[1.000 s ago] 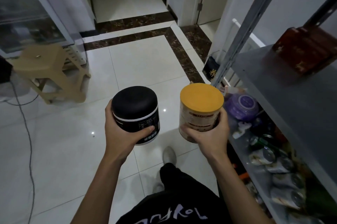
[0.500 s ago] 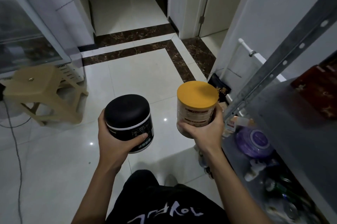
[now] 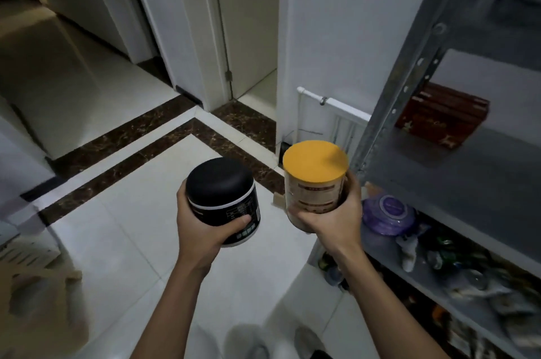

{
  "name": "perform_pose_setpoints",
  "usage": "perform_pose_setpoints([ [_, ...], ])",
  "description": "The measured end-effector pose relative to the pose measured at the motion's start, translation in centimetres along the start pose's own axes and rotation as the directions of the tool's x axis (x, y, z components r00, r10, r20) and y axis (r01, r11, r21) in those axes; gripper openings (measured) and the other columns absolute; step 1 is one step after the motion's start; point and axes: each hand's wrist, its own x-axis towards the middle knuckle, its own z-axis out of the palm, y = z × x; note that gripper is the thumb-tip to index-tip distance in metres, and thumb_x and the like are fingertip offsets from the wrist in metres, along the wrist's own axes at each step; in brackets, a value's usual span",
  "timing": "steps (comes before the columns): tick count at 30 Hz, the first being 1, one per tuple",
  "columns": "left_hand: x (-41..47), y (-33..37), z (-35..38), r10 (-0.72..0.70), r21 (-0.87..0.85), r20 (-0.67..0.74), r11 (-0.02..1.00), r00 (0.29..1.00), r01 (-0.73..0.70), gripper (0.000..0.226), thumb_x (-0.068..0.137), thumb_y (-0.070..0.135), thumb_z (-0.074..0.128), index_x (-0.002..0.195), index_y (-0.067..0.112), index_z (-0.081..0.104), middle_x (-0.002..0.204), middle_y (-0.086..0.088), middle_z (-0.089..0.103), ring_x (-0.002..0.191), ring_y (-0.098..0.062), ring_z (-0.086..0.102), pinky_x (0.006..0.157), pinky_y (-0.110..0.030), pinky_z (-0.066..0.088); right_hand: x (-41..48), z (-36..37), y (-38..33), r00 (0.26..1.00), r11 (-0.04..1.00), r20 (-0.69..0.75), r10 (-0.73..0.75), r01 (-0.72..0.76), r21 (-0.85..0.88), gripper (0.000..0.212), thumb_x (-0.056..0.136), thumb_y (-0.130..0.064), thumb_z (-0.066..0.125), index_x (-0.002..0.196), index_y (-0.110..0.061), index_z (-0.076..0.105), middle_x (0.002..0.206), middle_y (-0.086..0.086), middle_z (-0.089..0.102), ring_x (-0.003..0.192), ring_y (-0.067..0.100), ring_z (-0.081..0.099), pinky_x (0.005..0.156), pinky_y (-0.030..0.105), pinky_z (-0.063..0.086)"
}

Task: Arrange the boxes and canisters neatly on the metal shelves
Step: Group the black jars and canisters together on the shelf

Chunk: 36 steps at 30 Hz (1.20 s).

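Head view, looking down over both forearms. Black canister (image 3: 222, 192): domed black lid, white band beneath it, printed label on the side. It is upright and carried off the floor by the left hand (image 3: 202, 230), which grasps it from below and behind, thumb lying across the label. Yellow-lidded canister (image 3: 314, 186): flat yellow lid, beige printed body, upright with a slight lean. The right hand (image 3: 336, 218) grasps its lower half, fingers wrapped round the far side. The two canisters are side by side, near each other but not touching, both in front of the metal shelving (image 3: 468, 171) and outside it.

The yellow-lidded canister sits just beside the perforated grey upright (image 3: 409, 72) at the shelving's front corner. On the grey board at that level lies a red box (image 3: 442, 115), flat, toward the back, well apart from the hands. On the board below, a purple lidded container (image 3: 388, 214) stands at the near end; further along lie cans and packets, too blurred to identify.

White floor tiles (image 3: 131, 241) with a dark marble border (image 3: 146, 136) run under the hands. A white rail (image 3: 333, 104) is fixed to the wall behind the upright. A door (image 3: 248, 22) stands ajar beyond.
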Motion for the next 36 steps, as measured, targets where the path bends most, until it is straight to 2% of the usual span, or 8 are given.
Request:
perform_pose_setpoints([
  [3,2.0,1.1,0.3,0.025,-0.037,0.132,0.999,0.991,-0.020,0.113,0.036,0.028,0.094,0.137,0.031,0.043,0.123,0.018,0.059,0.114,0.000,0.057,0.089,-0.030,0.053,-0.7,0.0,-1.7,0.993,0.999,-0.115,-0.034,0.036,0.010,0.115,0.043,-0.013,0.100,0.140,-0.021,0.039,0.130,-0.005,0.055,0.117,-0.003,0.055,0.085,0.007,0.048],
  [8,3.9,3.6,2.5,0.084,-0.092,0.291,0.994,0.953,-0.060,0.113,0.037,0.019,0.095,0.137,0.028,0.044,0.123,0.014,0.060,0.112,-0.001,0.059,0.089,-0.031,0.053,-1.4,-1.8,-5.0,0.953,0.995,-0.285,-0.103,0.102,-0.021,0.112,0.041,-0.029,0.101,0.137,-0.020,0.044,0.128,-0.004,0.060,0.117,0.007,0.059,0.096,0.034,0.054],
  [11,4.4,5.8,4.4,0.130,-0.134,0.344,0.987,0.930,-0.089,0.112,0.038,0.017,0.095,0.137,0.030,0.043,0.125,0.012,0.060,0.112,-0.001,0.058,0.089,-0.032,0.053,-1.7,-3.7,-7.2,0.934,0.990,-0.329,-0.140,0.139,-0.026,0.107,0.045,-0.018,0.100,0.137,-0.021,0.046,0.125,-0.006,0.062,0.112,0.001,0.060,0.089,0.023,0.055],
  [14,4.8,8.8,6.9,0.189,-0.192,0.388,0.974,0.902,-0.121,0.109,0.040,0.008,0.098,0.134,0.031,0.046,0.122,0.011,0.061,0.110,-0.003,0.060,0.089,-0.035,0.054,-1.7,-6.2,-9.6,0.912,0.979,-0.358,-0.201,0.196,-0.051,0.105,0.047,-0.020,0.099,0.137,-0.021,0.046,0.124,-0.007,0.062,0.112,0.002,0.060,0.085,0.017,0.055],
  [20,4.5,15.6,12.0,0.329,-0.302,0.468,0.932,0.820,-0.202,0.114,0.034,0.028,0.096,0.136,0.028,0.044,0.125,0.006,0.061,0.114,-0.012,0.061,0.091,-0.041,0.055,-0.9,-11.5,-14.6,0.837,0.945,-0.445,-0.318,0.316,-0.082,0.100,0.047,-0.025,0.096,0.134,-0.016,0.049,0.120,-0.006,0.064,0.110,0.002,0.062,0.084,0.018,0.054],
  [24,3.6,20.0,15.5,0.419,-0.368,0.482,0.894,0.770,-0.256,0.106,0.042,0.002,0.096,0.134,0.015,0.044,0.120,0.002,0.062,0.107,-0.009,0.063,0.087,-0.035,0.058,0.1,-15.1,-17.3,0.791,0.925,-0.492,-0.364,0.367,-0.094,0.096,0.049,-0.026,0.095,0.133,-0.019,0.048,0.119,-0.007,0.065,0.109,0.002,0.062,0.086,0.025,0.057],
  [29,2.5,24.5,19.0,0.482,-0.441,0.498,0.856,0.721,-0.268,0.109,0.038,0.015,0.095,0.134,0.017,0.044,0.119,0.003,0.063,0.106,-0.008,0.064,0.082,-0.027,0.058,1.2,-19.0,-19.6,0.741,0.914,-0.543,-0.395,0.378,-0.148,0.104,0.047,-0.035,0.094,0.137,-0.022,0.044,0.121,-0.009,0.062,0.113,0.003,0.060,0.092,0.032,0.057],
  [36,2.0,27.7,23.6,0.511,-0.482,0.513,0.836,0.690,-0.262,0.104,0.045,0.003,0.095,0.134,0.019,0.044,0.119,0.002,0.063,0.108,-0.012,0.064,0.086,-0.032,0.058,1.9,-23.7,-20.4,0.691,0.915,-0.607,-0.393,0.360,-0.182,0.105,0.045,-0.036,0.094,0.136,-0.021,0.043,0.121,-0.010,0.060,0.111,0.000,0.058,0.087,0.022,0.054],
])
